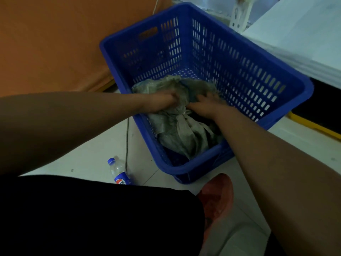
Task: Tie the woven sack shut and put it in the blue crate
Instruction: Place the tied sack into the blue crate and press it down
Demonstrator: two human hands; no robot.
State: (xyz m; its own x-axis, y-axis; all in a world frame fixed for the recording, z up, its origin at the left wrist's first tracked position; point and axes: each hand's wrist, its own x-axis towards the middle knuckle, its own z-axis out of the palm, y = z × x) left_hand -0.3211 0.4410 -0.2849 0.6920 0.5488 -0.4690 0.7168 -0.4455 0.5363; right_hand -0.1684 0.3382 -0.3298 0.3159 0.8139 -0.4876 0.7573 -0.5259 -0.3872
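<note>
The grey-green woven sack (177,130) lies inside the blue crate (249,58), with its neck gathered and knotted near the middle. Both my arms reach into the crate. My left hand (162,101) grips the sack's bunched fabric on the left of the knot. My right hand (204,103) rests on the sack just right of it, fingers spread over the cloth; blur hides whether they curl round it.
A plastic bottle with a blue cap and label (119,172) lies on the pale tiled floor left of the crate, beside a thin cord. Orange cloth (46,43) fills the far left. A red slipper (217,196) is near the crate's front corner. White sheets lie at the right.
</note>
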